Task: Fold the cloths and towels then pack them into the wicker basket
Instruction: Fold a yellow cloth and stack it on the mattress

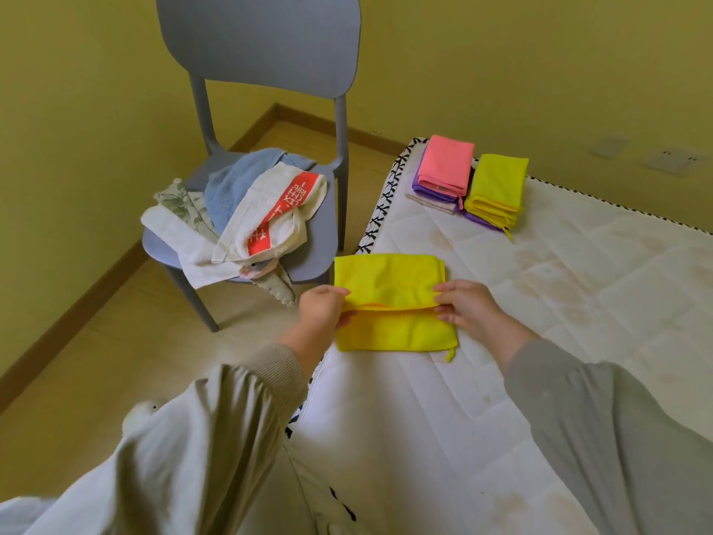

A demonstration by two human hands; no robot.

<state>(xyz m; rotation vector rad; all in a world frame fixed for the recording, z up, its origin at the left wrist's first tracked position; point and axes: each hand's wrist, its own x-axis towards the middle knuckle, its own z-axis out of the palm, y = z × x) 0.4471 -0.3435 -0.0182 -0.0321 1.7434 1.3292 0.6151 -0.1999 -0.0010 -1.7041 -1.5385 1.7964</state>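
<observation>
1. The yellow cloth (pixel 389 279) lies partly folded on the mattress (pixel 540 303), near its left edge.
2. The left hand (pixel 322 308) pinches the fold's left end; the right hand (pixel 467 307) pinches its right end.
3. At the mattress's far corner, a pink cloth (pixel 445 164), purple cloth (pixel 420 186) and folded yellow cloth (pixel 495 187) sit stacked together.
4. Unfolded towels (pixel 247 210) are heaped on the grey chair (pixel 262 44) beside the mattress.

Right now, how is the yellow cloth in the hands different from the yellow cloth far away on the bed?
The near yellow cloth is half folded and wide; the far yellow cloth is folded small and thick. The left hand and right hand pinch the near yellow cloth; no hand touches the far yellow cloth. Both are bright yellow with a little loop.
</observation>
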